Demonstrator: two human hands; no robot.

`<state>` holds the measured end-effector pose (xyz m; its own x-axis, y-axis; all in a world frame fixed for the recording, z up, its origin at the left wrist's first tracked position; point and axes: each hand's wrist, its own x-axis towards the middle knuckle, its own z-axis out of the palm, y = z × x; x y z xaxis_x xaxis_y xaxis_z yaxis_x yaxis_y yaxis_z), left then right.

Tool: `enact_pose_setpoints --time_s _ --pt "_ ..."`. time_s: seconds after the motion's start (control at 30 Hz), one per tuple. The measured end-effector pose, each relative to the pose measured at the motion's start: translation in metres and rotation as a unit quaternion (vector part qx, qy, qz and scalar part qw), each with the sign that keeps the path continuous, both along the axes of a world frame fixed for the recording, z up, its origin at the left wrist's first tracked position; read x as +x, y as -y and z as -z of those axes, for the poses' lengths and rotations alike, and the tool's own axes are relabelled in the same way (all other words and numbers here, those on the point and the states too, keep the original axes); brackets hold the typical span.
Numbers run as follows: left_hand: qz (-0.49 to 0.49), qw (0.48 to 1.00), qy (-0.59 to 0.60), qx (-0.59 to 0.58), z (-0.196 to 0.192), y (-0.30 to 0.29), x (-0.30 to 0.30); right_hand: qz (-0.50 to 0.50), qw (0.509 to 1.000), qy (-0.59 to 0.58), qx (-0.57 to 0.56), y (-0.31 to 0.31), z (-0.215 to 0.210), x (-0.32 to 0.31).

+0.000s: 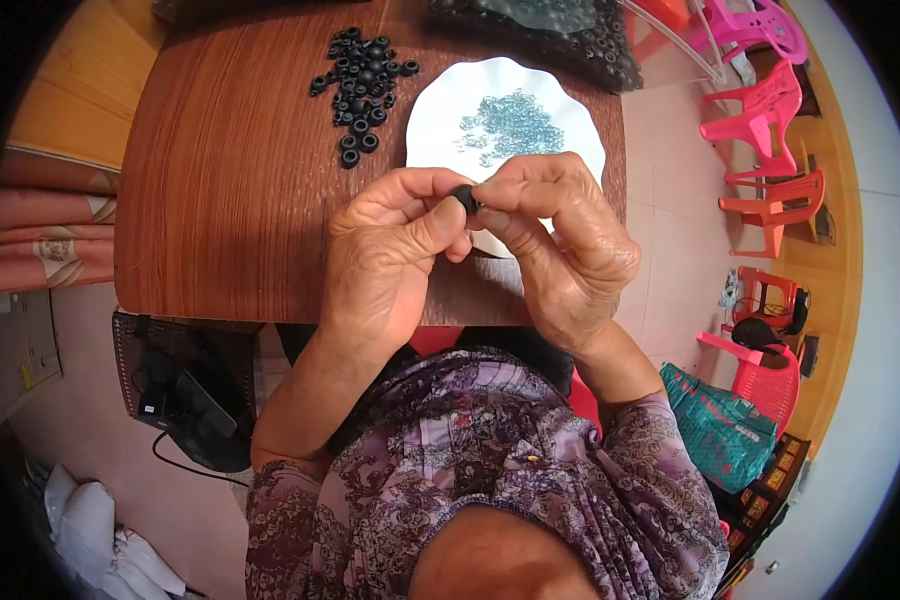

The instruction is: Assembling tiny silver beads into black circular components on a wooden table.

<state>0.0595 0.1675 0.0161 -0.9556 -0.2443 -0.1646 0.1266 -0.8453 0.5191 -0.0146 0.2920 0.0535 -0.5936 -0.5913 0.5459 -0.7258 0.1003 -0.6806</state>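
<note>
Between both hands, over the near edge of the table, is a small round black part (466, 198). My left hand (395, 240) pinches it between thumb and fingers. From the other side my right hand (560, 225) has its thumb and index finger pressed together at the part; whatever tiny thing they hold there is too small to name. Just beyond my right hand stands a white scallop-edged plate (435, 105) with a heap of small clear bluish pieces (515, 125). Left of the plate, a loose pile of black ring-shaped parts (365, 85) lies on the wood.
The brown wooden table (220, 200) carries a clear bag of black parts (570, 35) at its far right. Pink plastic chairs (765, 115) and an orange stool (775, 210) line the right side. A green bag (720, 430) sits at lower right, a dark basket (185, 385) at lower left.
</note>
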Motion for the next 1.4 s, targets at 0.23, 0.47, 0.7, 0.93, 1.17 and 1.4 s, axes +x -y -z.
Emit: enact_pose_setpoints --time_s 0.23,0.47,0.7,0.93,1.17,1.4 --pt "-0.036 0.999 0.002 -0.031 0.001 0.006 0.007 -0.015 0.997 -0.063 0.04 0.008 -0.002 0.003" --pt "-0.064 0.997 0.005 -0.052 -0.002 0.014 0.01 0.008 0.979 -0.197 0.045 0.025 0.005 0.009" --pt "-0.103 0.991 0.03 -0.079 -0.003 0.027 0.016 -0.042 0.989 -0.134 0.051 0.038 0.001 0.009" --pt "-0.107 0.99 0.046 -0.081 0.016 0.059 0.029 -0.052 0.989 -0.052 0.126 0.08 0.007 -0.047" --pt "-0.129 0.985 0.056 -0.097 0.023 0.072 0.035 -0.087 0.94 -0.279 0.176 0.144 0.03 -0.08" --pt "-0.143 0.984 0.06 -0.084 0.027 0.076 0.037 -0.14 0.922 -0.3 0.199 0.156 0.023 -0.097"
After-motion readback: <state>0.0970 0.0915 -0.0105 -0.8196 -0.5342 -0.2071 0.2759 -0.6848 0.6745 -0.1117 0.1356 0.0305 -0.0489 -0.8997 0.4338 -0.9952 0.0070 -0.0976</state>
